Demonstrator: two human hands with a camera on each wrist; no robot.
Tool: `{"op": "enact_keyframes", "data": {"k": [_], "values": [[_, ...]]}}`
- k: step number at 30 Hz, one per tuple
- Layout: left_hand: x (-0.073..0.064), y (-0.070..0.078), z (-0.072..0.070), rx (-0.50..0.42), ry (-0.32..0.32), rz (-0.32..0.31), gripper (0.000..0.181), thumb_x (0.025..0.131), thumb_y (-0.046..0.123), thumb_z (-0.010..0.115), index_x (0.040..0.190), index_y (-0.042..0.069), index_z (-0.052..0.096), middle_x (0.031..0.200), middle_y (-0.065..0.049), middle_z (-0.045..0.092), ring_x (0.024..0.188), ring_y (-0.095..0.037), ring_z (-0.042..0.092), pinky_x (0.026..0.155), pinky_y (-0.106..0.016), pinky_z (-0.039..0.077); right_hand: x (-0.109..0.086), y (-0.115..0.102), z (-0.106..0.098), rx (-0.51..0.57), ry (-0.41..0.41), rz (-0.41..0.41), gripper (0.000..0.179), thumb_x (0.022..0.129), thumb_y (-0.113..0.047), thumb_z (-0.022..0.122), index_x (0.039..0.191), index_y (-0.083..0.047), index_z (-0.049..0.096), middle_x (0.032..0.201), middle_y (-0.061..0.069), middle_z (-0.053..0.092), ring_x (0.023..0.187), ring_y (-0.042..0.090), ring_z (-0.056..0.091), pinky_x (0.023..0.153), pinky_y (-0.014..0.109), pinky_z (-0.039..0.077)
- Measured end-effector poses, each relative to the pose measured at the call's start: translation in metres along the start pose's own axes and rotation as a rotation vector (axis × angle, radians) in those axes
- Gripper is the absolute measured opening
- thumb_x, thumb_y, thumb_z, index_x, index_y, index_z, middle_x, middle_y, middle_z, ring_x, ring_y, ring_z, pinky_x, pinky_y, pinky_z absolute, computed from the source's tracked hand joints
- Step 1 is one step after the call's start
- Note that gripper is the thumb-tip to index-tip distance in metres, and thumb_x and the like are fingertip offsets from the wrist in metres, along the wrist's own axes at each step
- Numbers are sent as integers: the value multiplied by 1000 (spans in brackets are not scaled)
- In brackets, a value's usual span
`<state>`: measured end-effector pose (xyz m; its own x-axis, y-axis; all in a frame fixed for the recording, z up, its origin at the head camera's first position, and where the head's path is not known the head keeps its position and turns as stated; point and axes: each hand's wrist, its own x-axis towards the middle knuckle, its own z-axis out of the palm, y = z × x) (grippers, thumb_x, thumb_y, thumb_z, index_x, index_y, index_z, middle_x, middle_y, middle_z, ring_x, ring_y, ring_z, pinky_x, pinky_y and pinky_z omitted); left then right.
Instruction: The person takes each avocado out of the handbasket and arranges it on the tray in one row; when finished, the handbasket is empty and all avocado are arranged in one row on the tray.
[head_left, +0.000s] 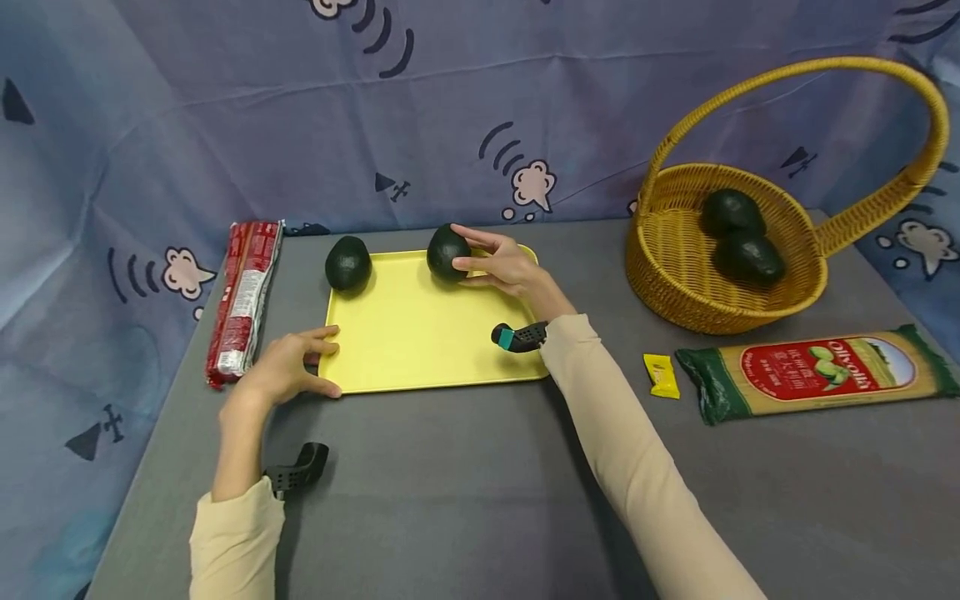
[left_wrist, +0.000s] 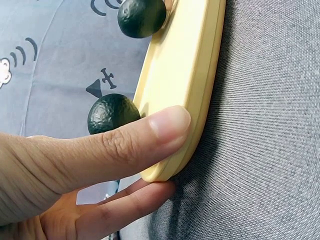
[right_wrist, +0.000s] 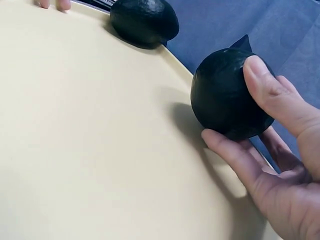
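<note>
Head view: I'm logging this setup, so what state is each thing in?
Left grip: pinching the yellow tray
Right grip: holding one avocado
That avocado: at the tray's far edge; contact unclear
Yellow tray: right side up, held at its near-left corner
Other avocado: resting at the tray's far-left corner
Basket: upright, two avocados inside
Red package: lying flat
Pasta package: lying flat, apparently sealed
Small yellow packet: lying flat

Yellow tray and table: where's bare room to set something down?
Free: the yellow tray between left hand and right hand; the grey table along the tray's near edge; the strip between tray and basket. Crowded: tray's far side, with corner avocado and held avocado; the table's far right, with basket, small packet and long packet.
</note>
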<state>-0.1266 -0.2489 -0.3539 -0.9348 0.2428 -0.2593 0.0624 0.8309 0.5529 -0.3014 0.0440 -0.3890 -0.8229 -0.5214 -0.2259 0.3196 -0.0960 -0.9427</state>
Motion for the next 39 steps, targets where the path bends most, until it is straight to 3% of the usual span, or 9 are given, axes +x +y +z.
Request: {"op": "enact_keyframes", "data": {"k": [9, 16, 22, 31, 39], "values": [[3, 3, -2, 1, 0, 11, 67, 72, 13, 84, 126, -14, 55, 146, -24, 39, 130, -46, 38, 104, -58, 31, 13, 0, 19, -61, -23, -20, 63, 87, 10, 61, 144, -11, 46, 148, 13, 36, 126, 32, 48, 87, 49, 51], [5, 2, -3, -3, 6, 23, 68, 70, 14, 85, 125, -14, 56, 145, -23, 40, 130, -46, 37, 104, -58, 31, 20, -5, 35, -135, -30, -18, 64, 82, 9, 68, 140, -13, 52, 135, 15, 49, 114, 29, 56, 83, 47, 54], [6, 1, -7, 1, 8, 26, 68, 71, 13, 85, 125, -15, 55, 146, -23, 40, 126, -45, 43, 104, -57, 32, 17, -15, 34, -229, -52, -30, 64, 82, 8, 69, 140, -12, 51, 136, 16, 50, 116, 28, 54, 85, 48, 53], [0, -4, -8, 22, 17, 24, 68, 69, 14, 86, 123, -15, 57, 144, -25, 41, 131, -48, 35, 105, -59, 29, 7, -6, 24, -175, -36, -40, 63, 84, 7, 67, 141, -15, 51, 139, 17, 48, 112, 29, 60, 84, 39, 55], [1, -3, -1, 3, 17, 31, 69, 67, 15, 87, 122, -15, 57, 143, -25, 42, 130, -48, 35, 103, -59, 31, 15, 6, 33, -108, -33, -23, 64, 86, 9, 63, 144, -14, 46, 139, 15, 49, 118, 33, 56, 89, 42, 52]]}}
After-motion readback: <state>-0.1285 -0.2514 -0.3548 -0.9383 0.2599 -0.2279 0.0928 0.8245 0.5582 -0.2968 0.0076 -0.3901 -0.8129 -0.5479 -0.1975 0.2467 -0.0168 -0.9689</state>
